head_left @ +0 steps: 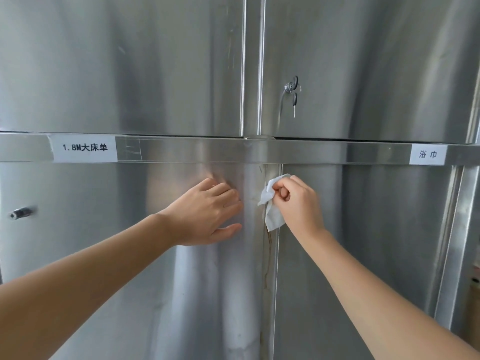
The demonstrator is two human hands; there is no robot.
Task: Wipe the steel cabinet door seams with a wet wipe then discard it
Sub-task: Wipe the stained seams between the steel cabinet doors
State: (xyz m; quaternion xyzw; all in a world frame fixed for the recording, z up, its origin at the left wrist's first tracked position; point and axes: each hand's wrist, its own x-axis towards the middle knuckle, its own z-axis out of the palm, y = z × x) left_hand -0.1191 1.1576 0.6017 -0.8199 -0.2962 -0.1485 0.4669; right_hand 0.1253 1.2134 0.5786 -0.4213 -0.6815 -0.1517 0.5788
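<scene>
A steel cabinet fills the view, with two upper doors and two lower doors. My right hand (298,203) pinches a white wet wipe (271,206) and holds it against the vertical seam (270,255) between the lower doors, just under the horizontal rail. Brownish streaks run down that seam below the wipe. My left hand (207,211) lies flat with straight fingers on the lower left door (104,255), a little left of the seam.
A horizontal steel rail (285,152) carries two white paper labels (84,148) (428,154). A bunch of keys (293,92) hangs from the lock of the upper right door. A small knob (22,213) sticks out at the far left.
</scene>
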